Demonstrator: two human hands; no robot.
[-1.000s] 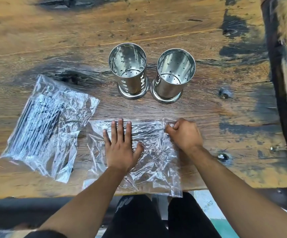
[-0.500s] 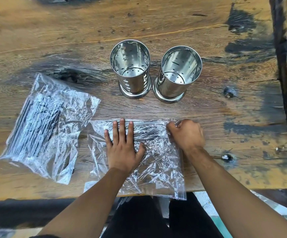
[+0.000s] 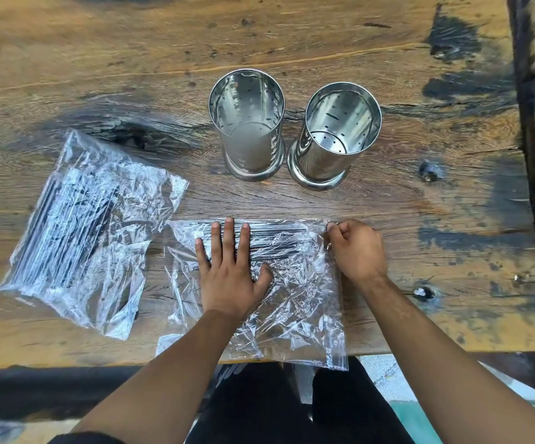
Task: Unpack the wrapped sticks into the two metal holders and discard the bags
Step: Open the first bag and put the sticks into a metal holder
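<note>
Worn, stained wooden table (image 3: 323, 36) carried two empty metal holders (image 3: 246, 123), side by side. Left hand (image 3: 227, 277), fingers apart, pressed flat on near bag (image 3: 291, 309) of sticks; right hand (image 3: 357, 248) pinched its corner. Second bag (image 3: 83, 225) lay left.

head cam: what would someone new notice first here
Probably the two shiny metal holders, upright, empty and side by side mid-table. Next, the left hand pressed flat on a crinkled clear bag of dark sticks at the near edge, while the right hand pinches its right corner. A second bag lies further left.
</note>
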